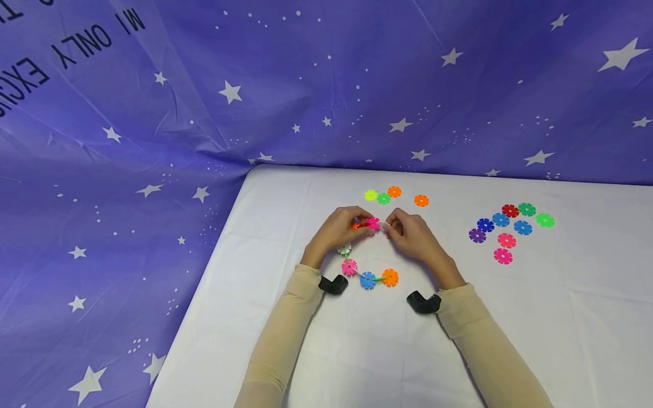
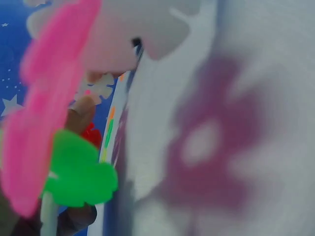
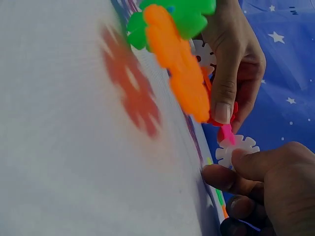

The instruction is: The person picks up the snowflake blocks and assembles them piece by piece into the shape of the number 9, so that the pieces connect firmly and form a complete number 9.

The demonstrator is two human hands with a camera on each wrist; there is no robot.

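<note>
Head view: left hand (image 1: 333,229) partly hides orange slotted disc (image 1: 354,225) and pale slotted disc (image 1: 344,250); right hand (image 1: 415,235) covers much of white disc (image 1: 382,225). Joint between white disc and pink disc (image 1: 373,223) too small to read. Backdrop lettering (image 1: 85,46) cut off at left and top edges, sleeves (image 1: 279,340) at bottom. Left wrist view: nearest pink disc (image 2: 49,108) and shadow (image 2: 221,162) blurred. Right wrist view: green disc (image 3: 189,17) cut off at top.

**Brights on white**

The curtain (image 1: 357,34) is purple-blue with white stars (image 1: 622,55), dots and black lettering (image 1: 85,44); the tablecloth (image 1: 586,340), plain white; the sleeves (image 1: 490,340), beige. The linked discs (image 1: 367,281) mix orange, blue, pink, green, white and red. Loose discs (image 1: 507,241) show purple, blues, greens, pinks, red, yellow and orange.
</note>
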